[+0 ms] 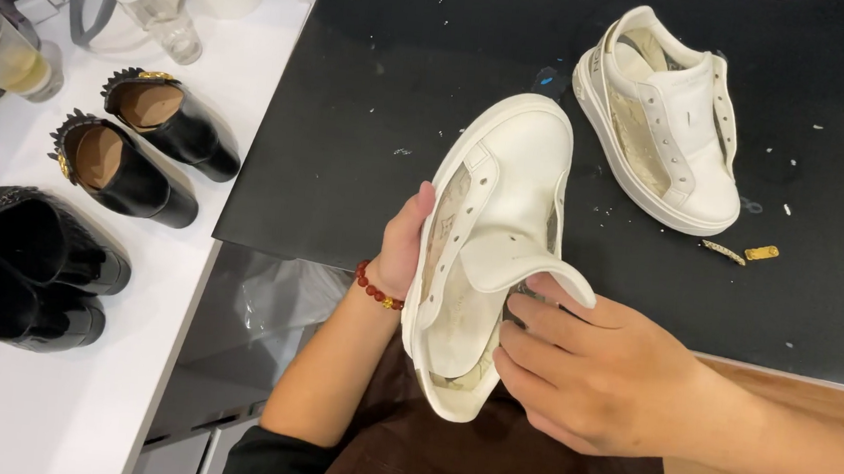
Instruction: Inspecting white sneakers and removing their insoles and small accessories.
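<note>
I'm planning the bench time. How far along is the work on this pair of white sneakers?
Done: both sneakers are unlaced. In hand: the left hand grips one white sneaker while the right hand folds back its tongue. Left: the second sneaker waits on the black mat.

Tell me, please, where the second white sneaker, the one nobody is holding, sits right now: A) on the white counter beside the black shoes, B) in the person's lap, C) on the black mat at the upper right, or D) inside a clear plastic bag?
C: the second white sneaker rests on the black mat, beyond the sneaker gripped by the left hand and right hand.
</note>
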